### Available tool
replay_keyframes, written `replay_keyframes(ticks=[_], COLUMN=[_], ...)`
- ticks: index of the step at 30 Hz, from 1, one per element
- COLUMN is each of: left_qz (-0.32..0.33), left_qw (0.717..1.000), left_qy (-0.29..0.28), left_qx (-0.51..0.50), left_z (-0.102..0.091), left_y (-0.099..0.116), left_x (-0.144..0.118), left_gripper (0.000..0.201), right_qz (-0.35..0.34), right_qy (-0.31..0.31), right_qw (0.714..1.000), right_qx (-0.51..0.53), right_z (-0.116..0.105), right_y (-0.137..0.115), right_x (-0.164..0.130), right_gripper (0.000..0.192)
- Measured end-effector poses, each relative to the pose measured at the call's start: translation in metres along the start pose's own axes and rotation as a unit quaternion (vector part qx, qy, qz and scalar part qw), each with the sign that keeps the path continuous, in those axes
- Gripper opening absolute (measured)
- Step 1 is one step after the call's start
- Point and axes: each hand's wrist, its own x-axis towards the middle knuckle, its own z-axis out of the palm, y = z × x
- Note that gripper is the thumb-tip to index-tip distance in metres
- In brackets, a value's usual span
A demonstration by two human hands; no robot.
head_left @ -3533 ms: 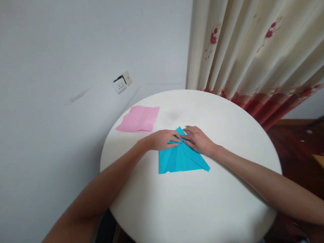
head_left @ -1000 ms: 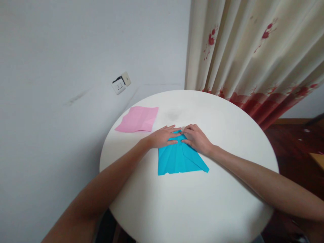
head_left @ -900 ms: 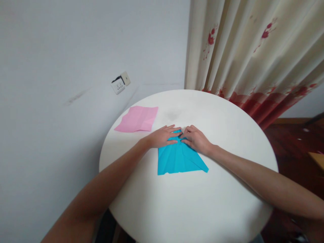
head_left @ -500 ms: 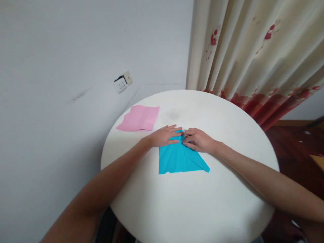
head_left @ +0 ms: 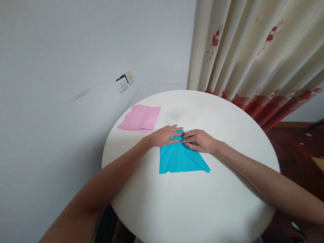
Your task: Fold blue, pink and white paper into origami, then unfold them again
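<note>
A folded sheet of bright blue paper (head_left: 181, 158) lies flat near the middle of the round white table (head_left: 192, 206), its point aimed away from the person. Left hand (head_left: 164, 136) is spread flat, fingers straight, pressing the upper left flap. Right hand (head_left: 201, 141) presses the upper right side, fingers slightly curled, tips touching the paper by the centre crease. A creased pink sheet (head_left: 140, 117) rests well apart at the table's far left edge.
</note>
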Motion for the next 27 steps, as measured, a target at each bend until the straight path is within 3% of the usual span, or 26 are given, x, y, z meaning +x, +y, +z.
replay_keyframes(ticks=[7,15,21,27], left_qz=[-0.021,-0.104,-0.102,-0.066], left_qw=[1.0,0.991,0.987,0.987], left_qy=[-0.018,-0.081,-0.117,-0.145], left_qx=[0.011,0.025,0.029,-0.029], left_z=[-0.001,0.003,-0.013,-0.038], left_y=[0.006,0.019,0.03,0.023], left_x=[-0.002,-0.014,-0.03,-0.044], left_gripper=[0.06,0.071,0.07,0.062], right_qz=[0.009,0.03,0.037,0.031], right_qy=[-0.021,-0.021,-0.02,-0.02], right_qw=[1.0,0.999,0.999,0.999], right_qx=[-0.003,-0.012,-0.023,-0.017], right_z=[-0.005,-0.003,-0.003,-0.004], right_y=[-0.005,-0.007,-0.008,-0.008], right_x=[0.001,0.002,0.002,0.002], right_gripper=[0.031,0.029,0.031,0.028])
